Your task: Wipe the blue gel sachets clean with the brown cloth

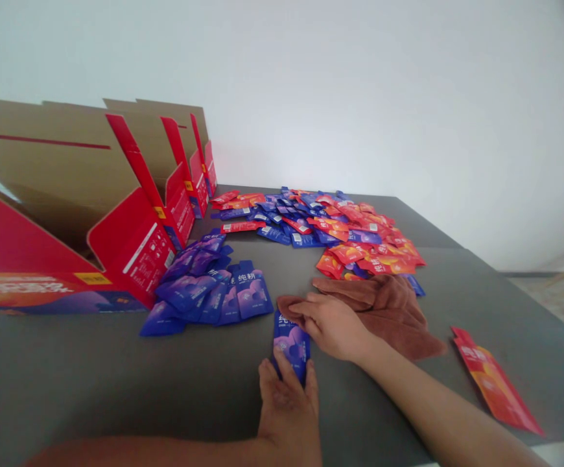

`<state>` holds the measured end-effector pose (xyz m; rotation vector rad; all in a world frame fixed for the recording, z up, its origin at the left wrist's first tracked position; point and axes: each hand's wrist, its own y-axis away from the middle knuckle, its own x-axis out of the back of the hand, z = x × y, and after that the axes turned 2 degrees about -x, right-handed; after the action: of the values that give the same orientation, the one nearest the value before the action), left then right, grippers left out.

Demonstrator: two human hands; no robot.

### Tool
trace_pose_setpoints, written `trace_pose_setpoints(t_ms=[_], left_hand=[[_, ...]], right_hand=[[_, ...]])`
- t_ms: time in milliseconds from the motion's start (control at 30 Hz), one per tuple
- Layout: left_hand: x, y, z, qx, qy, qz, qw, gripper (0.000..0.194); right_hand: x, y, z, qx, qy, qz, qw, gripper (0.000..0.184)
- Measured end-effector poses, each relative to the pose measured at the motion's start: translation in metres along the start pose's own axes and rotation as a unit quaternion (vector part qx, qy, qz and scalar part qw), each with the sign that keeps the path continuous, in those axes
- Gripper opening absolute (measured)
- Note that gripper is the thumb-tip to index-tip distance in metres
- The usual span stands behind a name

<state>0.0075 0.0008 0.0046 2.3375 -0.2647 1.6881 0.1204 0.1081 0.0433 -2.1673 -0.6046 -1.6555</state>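
A blue-and-purple packet [292,344] lies flat on the grey table, its far end partly under brown cloth. My left hand [288,402] grips the packet's near end, fingers along its front and sides. My right hand [335,324] is closed on a corner of the brown cloth [391,311], pressing it over the packet's far end. The rest of the cloth lies crumpled to the right of that hand. Just left of the held packet is an overlapping pile of blue packets [199,285].
Open red cardboard boxes [136,272] stand in a row at the left. A mixed heap of red and blue packets [311,217] spreads across the back of the table [117,383]. One red packet [493,379] lies alone at the right. A white wall [340,91] rises behind.
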Motion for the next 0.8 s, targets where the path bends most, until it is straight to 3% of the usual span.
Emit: trace_pose_setpoints(t_ms=[167,533,700,800], left_hand=[[-0.0050,-0.0030,0.0039,0.020,-0.003,-0.030,0.999,0.050],[0.0012,-0.0007,-0.0033,-0.009,0.019,-0.008,1.000,0.048],[-0.0052,-0.0040,0.0026,0.014,0.027,-0.037,0.999,0.047],[-0.0025,-0.0020,0.0012,0.004,0.014,-0.016,1.000,0.047]], right_hand=[[0.0011,-0.0002,-0.0005,0.005,-0.003,-0.002,1.000,0.033],[0.0016,0.0000,-0.0005,0.007,0.003,-0.018,1.000,0.035],[0.0023,0.0010,0.0001,0.033,-0.003,-0.025,0.999,0.033],[0.0037,0.0023,-0.0001,0.059,-0.010,-0.021,0.998,0.031]])
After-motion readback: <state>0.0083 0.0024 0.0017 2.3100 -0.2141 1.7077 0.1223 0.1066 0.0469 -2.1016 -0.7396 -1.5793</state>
